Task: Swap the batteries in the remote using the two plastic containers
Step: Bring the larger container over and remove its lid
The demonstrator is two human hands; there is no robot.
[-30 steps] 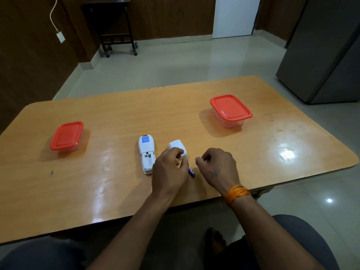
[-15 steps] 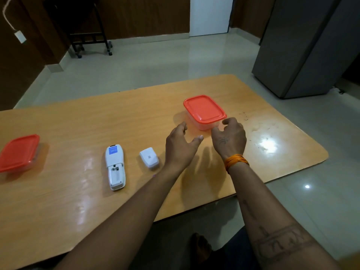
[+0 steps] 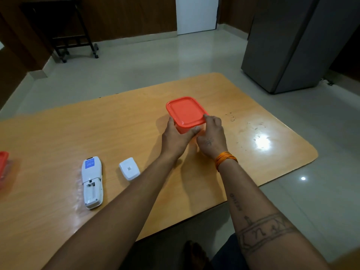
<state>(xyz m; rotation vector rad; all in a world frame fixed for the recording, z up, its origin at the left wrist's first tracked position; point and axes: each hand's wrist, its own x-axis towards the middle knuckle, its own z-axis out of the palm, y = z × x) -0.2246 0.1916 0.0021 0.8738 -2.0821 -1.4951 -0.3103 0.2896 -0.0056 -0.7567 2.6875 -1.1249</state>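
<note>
A clear plastic container with a red lid (image 3: 185, 111) stands on the wooden table (image 3: 253, 162) at centre right. My left hand (image 3: 175, 138) grips its near left side, thumb along the front wall. My right hand (image 3: 212, 135) holds its near right corner, fingers on the lid's edge. The white remote (image 3: 92, 181) lies face down at the left, its battery compartment open and looking empty. Its white battery cover (image 3: 129, 168) lies beside it on the right. A second red-lidded container (image 3: 3, 164) is cut off at the left edge. No batteries are visible.
The table's near edge runs diagonally under my forearms. A grey cabinet (image 3: 292, 41) stands on the floor beyond the table's right end. A dark wheeled stand (image 3: 78, 38) is against the far wall.
Both hands left the spot beside the remote and battery cover, reached forward to the right container and took hold of it. The view has swung to the right.
</note>
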